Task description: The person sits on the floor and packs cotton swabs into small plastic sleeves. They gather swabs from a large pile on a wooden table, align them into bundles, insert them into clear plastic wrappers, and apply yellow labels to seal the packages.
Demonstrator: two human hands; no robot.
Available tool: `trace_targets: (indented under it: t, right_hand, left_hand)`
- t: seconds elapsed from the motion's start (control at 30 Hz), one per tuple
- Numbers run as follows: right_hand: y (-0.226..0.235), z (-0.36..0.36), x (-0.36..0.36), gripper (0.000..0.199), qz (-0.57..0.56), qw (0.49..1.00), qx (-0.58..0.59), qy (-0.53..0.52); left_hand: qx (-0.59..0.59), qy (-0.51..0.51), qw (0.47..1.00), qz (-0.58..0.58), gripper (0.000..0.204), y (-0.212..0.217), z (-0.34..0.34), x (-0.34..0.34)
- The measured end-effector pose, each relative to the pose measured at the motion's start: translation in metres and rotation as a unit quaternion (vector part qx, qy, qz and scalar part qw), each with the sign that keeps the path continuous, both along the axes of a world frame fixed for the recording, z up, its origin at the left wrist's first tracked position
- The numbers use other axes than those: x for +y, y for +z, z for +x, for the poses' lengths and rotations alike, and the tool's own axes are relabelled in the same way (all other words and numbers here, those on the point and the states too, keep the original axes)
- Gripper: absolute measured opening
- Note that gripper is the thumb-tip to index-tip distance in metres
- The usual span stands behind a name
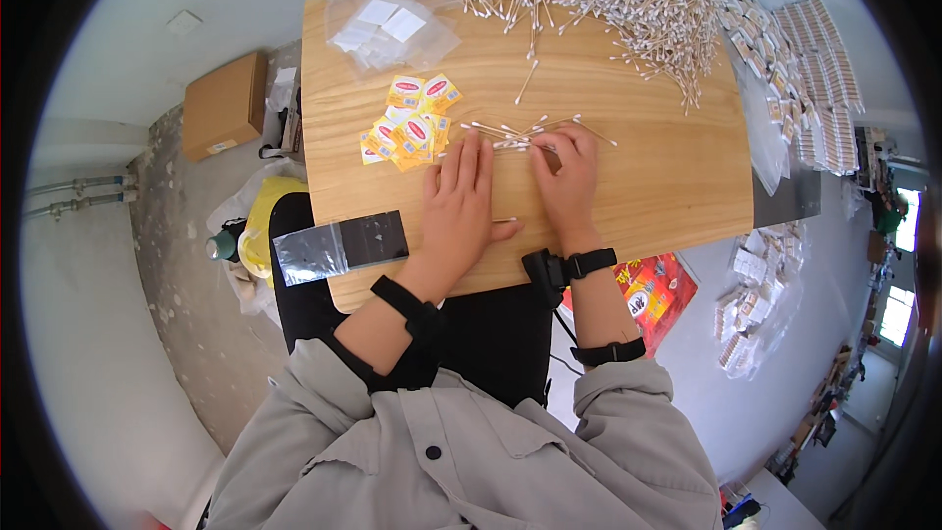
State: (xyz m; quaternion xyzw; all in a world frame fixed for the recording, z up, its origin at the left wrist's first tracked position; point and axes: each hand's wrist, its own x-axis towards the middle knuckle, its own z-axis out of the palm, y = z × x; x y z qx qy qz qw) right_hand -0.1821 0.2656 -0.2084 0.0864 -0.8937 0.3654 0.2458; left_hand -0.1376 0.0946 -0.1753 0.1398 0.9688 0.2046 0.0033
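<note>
A small loose bunch of cotton swabs (510,133) lies crosswise on the wooden table in front of me. My left hand (459,186) rests flat with its fingers stretched out, the fingertips at the left end of the bunch. A white tip shows by its thumb; whatever lies under the palm is hidden. My right hand (569,177) is curled, thumb and fingers closed at the right part of the bunch, with some swabs jutting out past them. Left of my left hand lies a pile of yellow-and-white printed cards (414,128).
A big heap of cotton swabs (628,0) covers the table's far side. Clear bags with white cards (392,25) lie far left, a dark plastic sleeve (343,245) near left. Packed swab bundles (824,79) stand beyond the right edge (743,137); more bagged packs (760,290) lie lower right.
</note>
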Motion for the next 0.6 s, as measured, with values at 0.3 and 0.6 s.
trace_targets:
  t: [0.3,0.6]
  right_hand:
    - [-0.001,-0.006,-0.003,0.013,-0.04,0.998,-0.045,-0.013]
    - [0.011,-0.001,-0.02,0.023,-0.102,0.993,-0.059,0.028]
  left_hand:
    - [0.049,-0.045,0.996,-0.063,0.108,-0.015,0.01,0.002]
    - [0.013,-0.068,0.996,-0.051,0.104,-0.005,0.032,-0.002]
